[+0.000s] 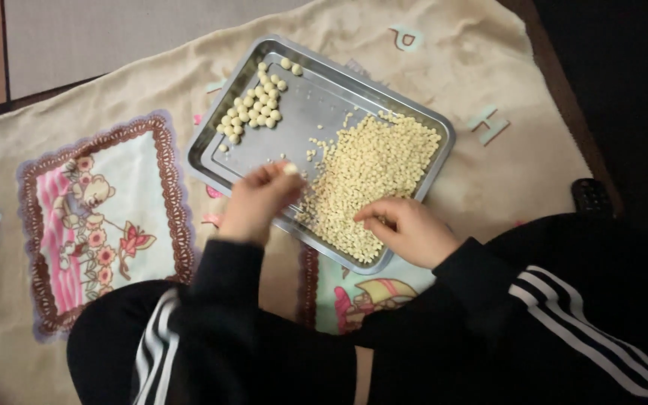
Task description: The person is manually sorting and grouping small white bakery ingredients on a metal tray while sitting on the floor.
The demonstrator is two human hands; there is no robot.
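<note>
Blanket (481,187), beige and printed with a cartoon panel and scattered letters, is lying over the floor and taking up most of the view; there is one of it. The person's dark trousers and sleeves, with white stripes, are filling the bottom edge and covering the blanket's near part. One rectangular metal tray (211,154) is sitting tilted on the blanket, its near rim partly hidden behind both wrists. One dark remote-like object (591,196) is lying at the blanket's right edge, well apart from the tray.

Inside the tray, two groups are lying apart. A wide heap of small pale kernels (373,169) is spreading over the right half, too many to count. A smaller cluster of larger round pale balls (256,105) is sitting in the far left corner, roughly thirty, with two or three lying loose beside it. A few stray kernels are dotting the bare metal between the groups.

Two hands are working over the tray. The left hand (258,201) is hovering above the near rim, fingertips pinched together on one small pale piece (289,169), just beside the heap's left edge. The right hand (408,229) is resting curled on the heap's near right corner, fingers bent down among the kernels; whether it is gripping anything cannot be told.
</note>
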